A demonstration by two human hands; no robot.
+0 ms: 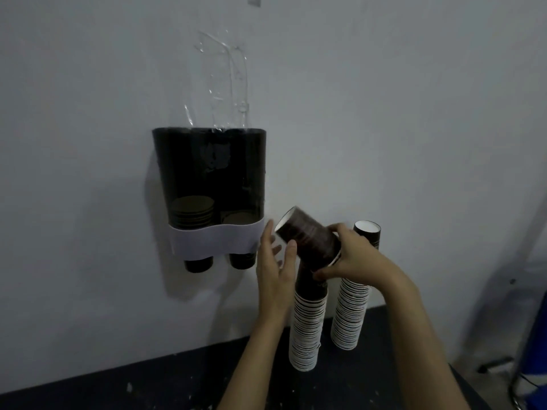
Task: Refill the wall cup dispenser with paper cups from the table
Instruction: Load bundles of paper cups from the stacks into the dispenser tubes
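Dark paper cup (309, 236) gripped by right hand (350, 254), left hand (273, 266) open beside it, cup stacks (307, 324) below, dispenser (211, 184) left.

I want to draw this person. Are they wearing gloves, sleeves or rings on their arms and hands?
No gloves and no sleeves: the left hand and right hand are bare, and so are both forearms as far as the picture shows. No watch, ring or bracelet shows.

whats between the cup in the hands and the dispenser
In the head view, only the left hand, open, and bare wall lie between the cup and the dispenser.
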